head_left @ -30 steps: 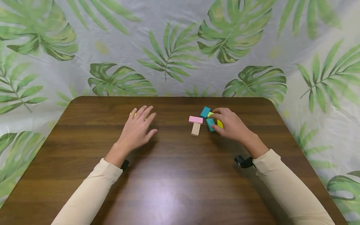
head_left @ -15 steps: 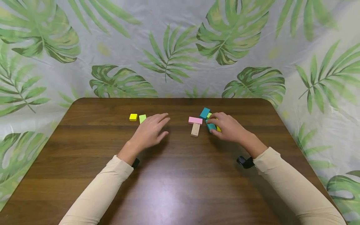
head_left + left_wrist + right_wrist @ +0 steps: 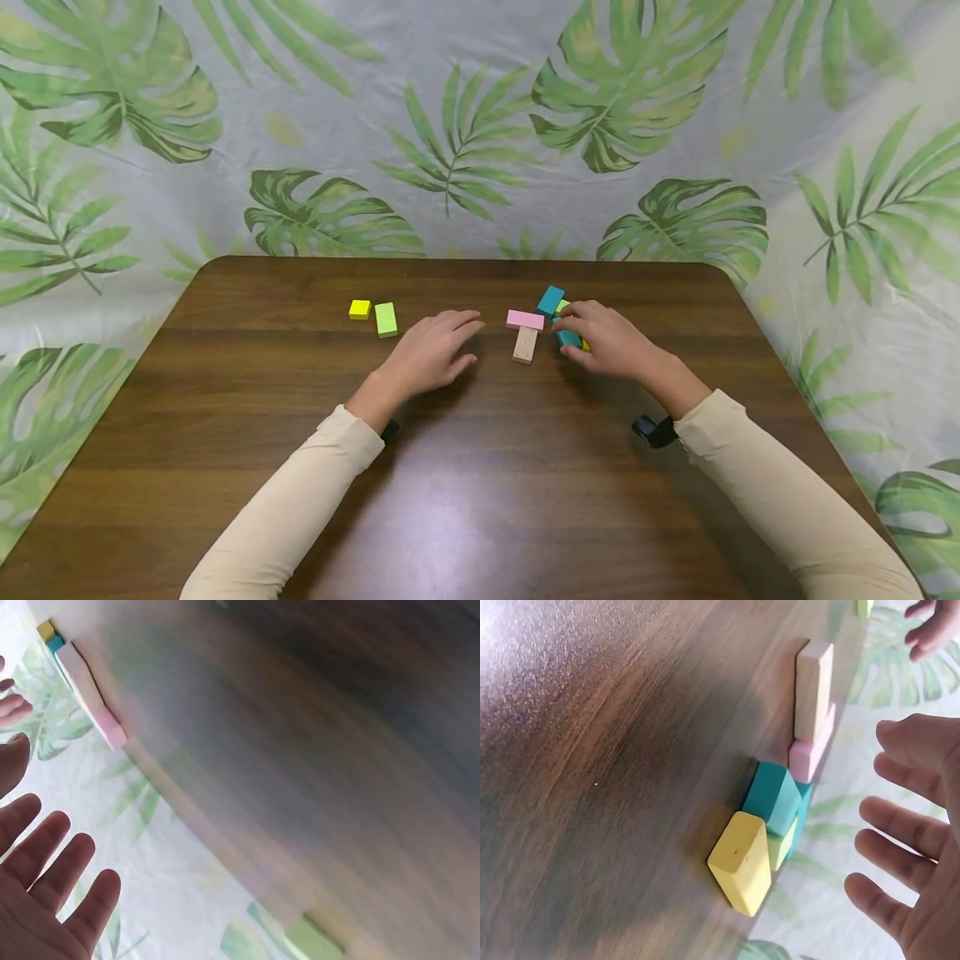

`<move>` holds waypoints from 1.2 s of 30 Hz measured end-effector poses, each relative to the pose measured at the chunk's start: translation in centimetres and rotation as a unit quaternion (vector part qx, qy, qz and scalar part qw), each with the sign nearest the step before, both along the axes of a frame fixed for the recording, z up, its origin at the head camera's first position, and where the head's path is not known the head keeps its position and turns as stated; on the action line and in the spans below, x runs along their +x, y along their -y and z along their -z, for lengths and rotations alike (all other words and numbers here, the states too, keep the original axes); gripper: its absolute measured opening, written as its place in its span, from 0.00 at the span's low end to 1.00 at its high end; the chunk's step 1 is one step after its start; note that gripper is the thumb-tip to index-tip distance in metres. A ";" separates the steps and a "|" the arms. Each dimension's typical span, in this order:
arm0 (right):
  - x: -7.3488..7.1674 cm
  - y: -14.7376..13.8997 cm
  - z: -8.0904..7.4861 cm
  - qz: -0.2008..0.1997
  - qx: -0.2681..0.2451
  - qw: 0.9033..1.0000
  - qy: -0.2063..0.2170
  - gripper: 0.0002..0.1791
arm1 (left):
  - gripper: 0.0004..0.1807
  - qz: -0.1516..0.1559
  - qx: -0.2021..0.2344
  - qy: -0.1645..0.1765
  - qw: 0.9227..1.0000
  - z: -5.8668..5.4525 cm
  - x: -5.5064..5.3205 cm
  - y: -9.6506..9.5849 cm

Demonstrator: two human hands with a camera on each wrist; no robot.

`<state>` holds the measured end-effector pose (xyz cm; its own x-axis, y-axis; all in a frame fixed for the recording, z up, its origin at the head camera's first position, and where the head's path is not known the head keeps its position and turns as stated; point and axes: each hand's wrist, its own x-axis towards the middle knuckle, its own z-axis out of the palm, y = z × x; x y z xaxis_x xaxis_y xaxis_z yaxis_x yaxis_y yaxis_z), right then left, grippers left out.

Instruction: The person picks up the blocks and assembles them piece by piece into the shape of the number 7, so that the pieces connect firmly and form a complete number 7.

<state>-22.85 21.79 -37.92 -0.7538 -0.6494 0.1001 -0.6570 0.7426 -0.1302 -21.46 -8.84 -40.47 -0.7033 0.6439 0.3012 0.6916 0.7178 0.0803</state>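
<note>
My left hand point(image 3: 427, 350) hovers over the table with its fingers extended and holds nothing. It is between a light green block point(image 3: 386, 320) and a pink block point(image 3: 525, 320). My right hand point(image 3: 611, 337) is over a cluster of blocks at the right, fingers loosely bent and nothing in its grasp. Under and beside it lie two teal blocks point(image 3: 551, 300), a yellow block point(image 3: 739, 862) and a small green block point(image 3: 780, 844), partly hidden by that hand in the head view. A plain wooden block point(image 3: 525, 345) meets the pink one, forming a T.
A small yellow block point(image 3: 360, 310) lies left of the light green one. The brown wooden table point(image 3: 465, 450) ends at a far edge, with a leaf-patterned cloth point(image 3: 457, 125) hanging behind it. Dark straps circle both wrists.
My left hand has moved to the right, uncovering the small yellow block and the light green block. My right hand has stayed over the cluster, shifting only slightly.
</note>
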 end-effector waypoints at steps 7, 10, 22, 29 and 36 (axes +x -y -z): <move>-0.8 -0.1 0.7 0.019 -0.005 0.999 0.030 0.20 | 0.26 -0.003 0.010 0.090 0.996 1.0 -1.2 -2.1; -1.1 -0.4 1.1 0.024 -0.003 0.999 0.039 0.19 | 0.25 0.000 -0.006 0.107 0.994 1.1 -1.6 -3.0; -1.8 -1.2 1.8 0.039 -0.021 0.998 0.036 0.19 | 0.22 0.029 -0.033 0.119 0.992 0.8 -3.3 -6.0; -1.8 -1.7 1.6 0.050 -0.029 0.998 0.024 0.18 | 0.17 0.028 -0.073 0.123 0.989 1.3 -3.7 -7.2; -2.2 -1.4 1.3 0.048 -0.023 0.998 0.034 0.19 | 0.15 0.004 -0.086 0.140 0.986 1.3 -3.9 -7.4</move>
<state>-25.10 23.23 -39.17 -0.8182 -0.5700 0.0751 -0.5720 0.7937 -0.2070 -25.37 -1.47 -41.77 -0.7383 0.6742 -0.0192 0.6649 0.7324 0.1468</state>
